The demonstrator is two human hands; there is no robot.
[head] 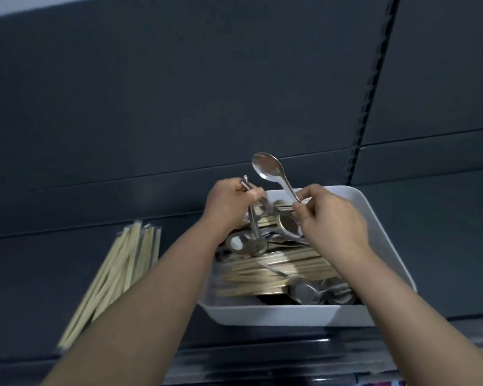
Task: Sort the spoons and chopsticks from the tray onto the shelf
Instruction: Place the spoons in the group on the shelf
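The right hand (332, 218) pinches the handle end of a single spoon (266, 166) between thumb and fingertips, with its bowl raised toward 11 o'clock above the white tray (379, 227). At 9 o'clock from that hand, the left hand (227, 207) is curled tight round the handles of a few gathered spoons (255, 242), whose bowls hang toward 5 o'clock over the tray. Inside the tray, loose chopsticks (276, 270) lie across the middle and spare spoons (310, 292) sit toward its 5 o'clock corner. A chopstick pile (117, 274) lies on the dark shelf (40, 274) at 9 o'clock from the tray, apart from it.
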